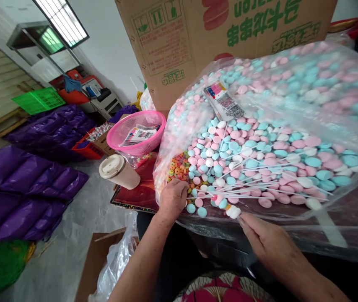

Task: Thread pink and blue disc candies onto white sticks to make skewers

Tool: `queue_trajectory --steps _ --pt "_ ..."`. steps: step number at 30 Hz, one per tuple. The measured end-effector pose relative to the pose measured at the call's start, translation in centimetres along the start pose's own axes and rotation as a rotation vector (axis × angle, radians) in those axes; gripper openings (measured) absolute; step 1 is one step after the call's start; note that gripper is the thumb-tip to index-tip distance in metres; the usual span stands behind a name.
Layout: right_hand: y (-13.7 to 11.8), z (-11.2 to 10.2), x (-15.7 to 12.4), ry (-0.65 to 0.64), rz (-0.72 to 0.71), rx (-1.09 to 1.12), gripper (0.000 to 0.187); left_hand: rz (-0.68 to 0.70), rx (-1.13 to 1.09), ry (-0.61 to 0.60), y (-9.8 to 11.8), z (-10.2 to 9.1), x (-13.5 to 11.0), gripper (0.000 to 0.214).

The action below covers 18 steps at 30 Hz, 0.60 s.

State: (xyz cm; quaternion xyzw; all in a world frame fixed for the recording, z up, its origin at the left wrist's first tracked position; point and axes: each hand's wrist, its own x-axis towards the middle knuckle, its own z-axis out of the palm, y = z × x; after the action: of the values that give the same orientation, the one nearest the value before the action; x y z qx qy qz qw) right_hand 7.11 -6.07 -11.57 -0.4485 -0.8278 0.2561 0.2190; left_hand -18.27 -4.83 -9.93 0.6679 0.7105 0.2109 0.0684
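My right hand (265, 237) pinches one end of a candy skewer (227, 206), just in front of the bag's edge. White, orange, blue and pink pieces are threaded along it. Over the small fruit-coloured candy rings (180, 165), my left hand (174, 197) has its fingers curled together; whatever they may hold is hidden. Beside the rings lie many pink, blue and white candy discs (238, 147) inside a large open clear plastic bag (172, 126). Loose white sticks (248, 193) are strewn across the discs, close to the skewer.
A printed packet (223, 100) rests on the bag. To the left stand a lidded cup (125, 174) and a pink basket (111, 136) holding packets. A big cardboard box (166, 46) rises behind. Purple bags (18, 184) sit on the floor, and an open carton (92, 260) is below.
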Motion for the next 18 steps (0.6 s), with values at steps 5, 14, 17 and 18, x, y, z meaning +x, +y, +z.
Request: queue_trajectory --steps 5,14,17,18 --pt "-0.7 -0.1 0.3 -0.005 -0.031 -0.010 0.031 -0.248 -0.508 0.161 2.0 0.3 -0.9 0.011" --pt "-0.7 -0.1 0.0 0.013 0.019 -0.123 0.028 -0.301 -0.722 0.215 6.6 1.1 -2.2 0.011" --pt "-0.7 -0.5 0.0 -0.046 0.038 -0.104 0.029 -0.122 -0.690 0.211 6.9 1.0 -2.6 0.008" --pt "-0.6 -0.6 0.0 -0.058 0.047 -0.067 0.030 -0.098 -0.749 0.183 7.0 0.9 -2.6 0.007"
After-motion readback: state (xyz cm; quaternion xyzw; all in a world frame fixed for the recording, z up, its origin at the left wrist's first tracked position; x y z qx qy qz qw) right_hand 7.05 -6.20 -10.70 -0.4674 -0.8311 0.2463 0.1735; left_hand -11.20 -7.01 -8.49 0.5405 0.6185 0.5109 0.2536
